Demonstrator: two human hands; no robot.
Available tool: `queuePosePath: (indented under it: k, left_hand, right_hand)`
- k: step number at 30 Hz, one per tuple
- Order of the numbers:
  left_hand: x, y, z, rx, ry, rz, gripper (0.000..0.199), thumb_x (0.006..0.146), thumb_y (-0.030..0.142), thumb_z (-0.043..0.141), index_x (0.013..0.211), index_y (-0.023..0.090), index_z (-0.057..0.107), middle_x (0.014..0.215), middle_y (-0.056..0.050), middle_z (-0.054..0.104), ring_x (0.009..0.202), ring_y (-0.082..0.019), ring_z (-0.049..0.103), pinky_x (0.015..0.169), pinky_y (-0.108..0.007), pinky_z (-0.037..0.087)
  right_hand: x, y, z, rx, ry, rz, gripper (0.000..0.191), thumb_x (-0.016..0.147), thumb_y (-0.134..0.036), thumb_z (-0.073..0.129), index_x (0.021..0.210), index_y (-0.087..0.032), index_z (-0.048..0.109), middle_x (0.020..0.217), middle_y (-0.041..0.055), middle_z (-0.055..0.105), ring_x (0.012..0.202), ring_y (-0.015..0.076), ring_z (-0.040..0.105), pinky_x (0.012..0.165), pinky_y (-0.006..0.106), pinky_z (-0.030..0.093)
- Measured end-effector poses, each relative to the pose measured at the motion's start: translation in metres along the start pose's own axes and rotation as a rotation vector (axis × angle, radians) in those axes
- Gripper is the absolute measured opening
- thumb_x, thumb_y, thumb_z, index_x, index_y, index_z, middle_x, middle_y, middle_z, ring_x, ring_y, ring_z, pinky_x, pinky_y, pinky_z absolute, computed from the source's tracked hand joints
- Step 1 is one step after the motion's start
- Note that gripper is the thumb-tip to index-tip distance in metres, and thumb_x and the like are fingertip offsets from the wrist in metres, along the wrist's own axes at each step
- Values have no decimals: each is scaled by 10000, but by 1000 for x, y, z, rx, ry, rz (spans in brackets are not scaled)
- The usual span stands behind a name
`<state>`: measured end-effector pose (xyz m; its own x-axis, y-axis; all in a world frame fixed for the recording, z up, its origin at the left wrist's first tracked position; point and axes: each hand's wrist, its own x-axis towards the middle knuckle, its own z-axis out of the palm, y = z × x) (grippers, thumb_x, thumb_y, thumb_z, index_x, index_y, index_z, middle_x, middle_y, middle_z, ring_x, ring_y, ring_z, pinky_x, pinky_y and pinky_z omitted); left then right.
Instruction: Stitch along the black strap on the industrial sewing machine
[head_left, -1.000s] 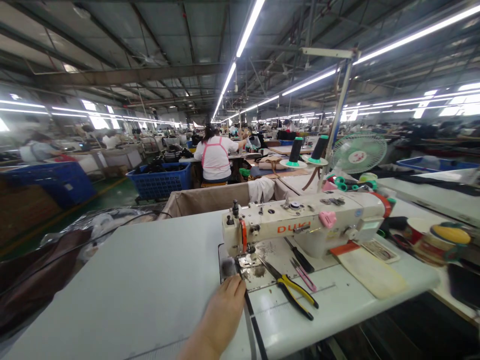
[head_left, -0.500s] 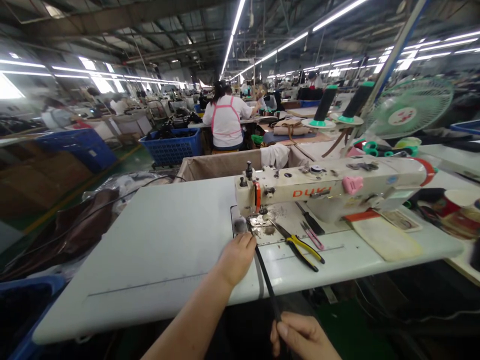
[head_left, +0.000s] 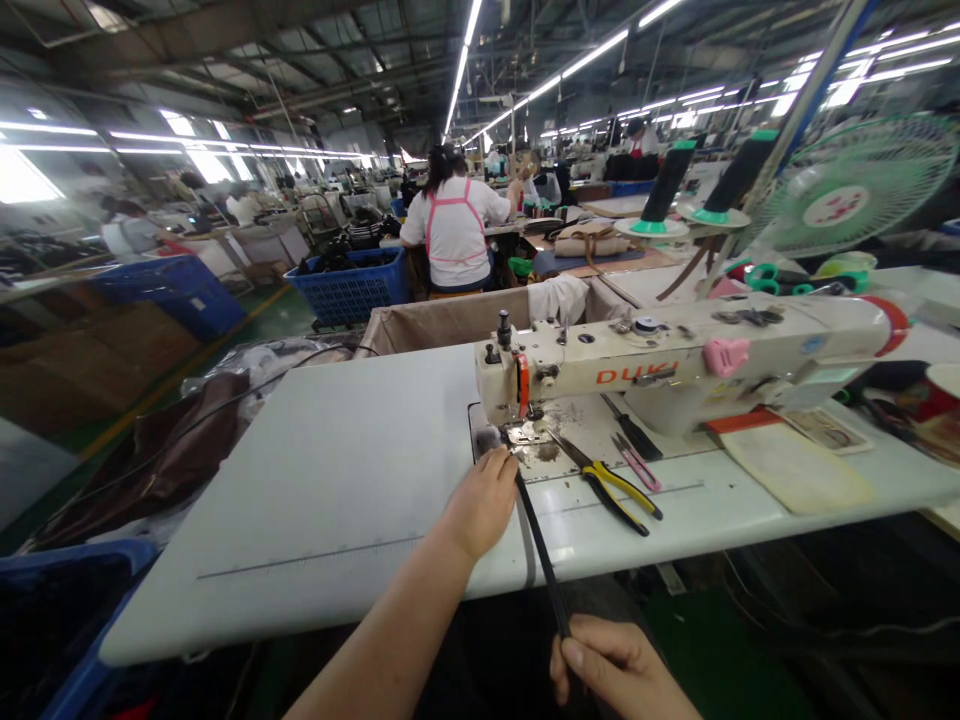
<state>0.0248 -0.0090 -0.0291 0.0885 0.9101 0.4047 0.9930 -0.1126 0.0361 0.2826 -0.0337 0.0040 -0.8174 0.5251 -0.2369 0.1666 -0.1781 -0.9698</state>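
Observation:
A narrow black strip [head_left: 541, 552] runs from the needle area of a white sewing machine [head_left: 675, 350] down over the table's front edge. My left hand [head_left: 486, 500] presses its closed fingers on the strip's upper end, just in front of the presser foot. Below the edge, my right hand [head_left: 611, 660] pinches the strip between thumb and fingers. Yellow-and-black pliers [head_left: 609, 485] lie right of the strip, beside pink thread snips [head_left: 636, 462] and a black-handled screwdriver [head_left: 634, 428].
The white table [head_left: 352, 450] extends left. A green fan [head_left: 844, 200] and two black thread cones [head_left: 667, 188] stand behind the machine. A blue crate [head_left: 352, 285] and a seated person in a pink-strapped apron [head_left: 457, 230] are farther back. A cream cloth [head_left: 799, 470] lies right.
The view has shifted slightly, moving the machine and tools right and the table edge up a little. Both hands keep nearly the same hold on the strip.

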Motion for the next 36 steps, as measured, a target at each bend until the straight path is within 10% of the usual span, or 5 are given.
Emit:
queuePosePath:
  k: [36]
  left_hand:
    - [-6, -4, -3, -32, 32, 60, 270, 1036, 134, 460, 1223, 148, 654, 1270, -165, 694, 1237, -279, 670, 1103, -471, 563]
  right_hand:
    - [2, -2, 4, -29, 43, -66, 551, 954, -700, 628, 858, -199, 836, 708, 53, 697, 663, 182, 595, 663, 313, 472]
